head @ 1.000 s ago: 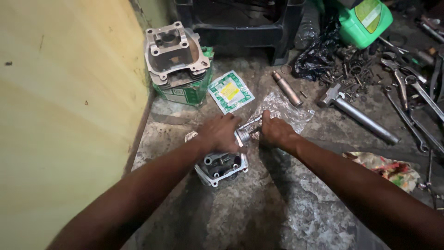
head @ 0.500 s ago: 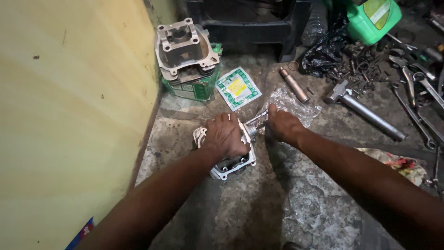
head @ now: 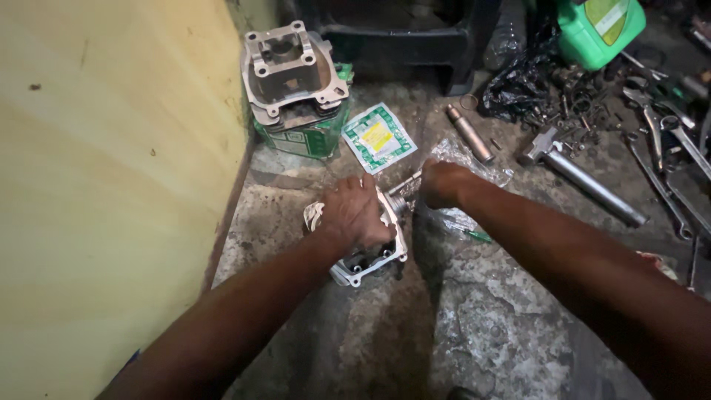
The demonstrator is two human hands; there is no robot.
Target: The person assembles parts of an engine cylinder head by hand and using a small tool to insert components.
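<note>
My left hand (head: 357,212) presses down on a small silver cylinder head (head: 368,259) that lies on the concrete floor, with a white rag (head: 313,215) poking out beside it. My right hand (head: 442,183) is closed on a short shiny metal part (head: 402,197) held against the head's upper right edge. Most of that part is hidden by my fingers. A crumpled clear plastic bag (head: 474,167) lies under and behind my right hand.
A finned engine cylinder (head: 290,70) sits on a green box (head: 311,137) by the yellow wall (head: 104,185). A green-and-white packet (head: 378,137), a metal pin (head: 469,133), a hammer (head: 581,181), several wrenches (head: 670,148) and a green oil jug (head: 596,30) lie behind.
Both hands have come down from mid-air onto the cylinder head. The left hand now covers it, and the right hand holds the shiny part at its edge.
</note>
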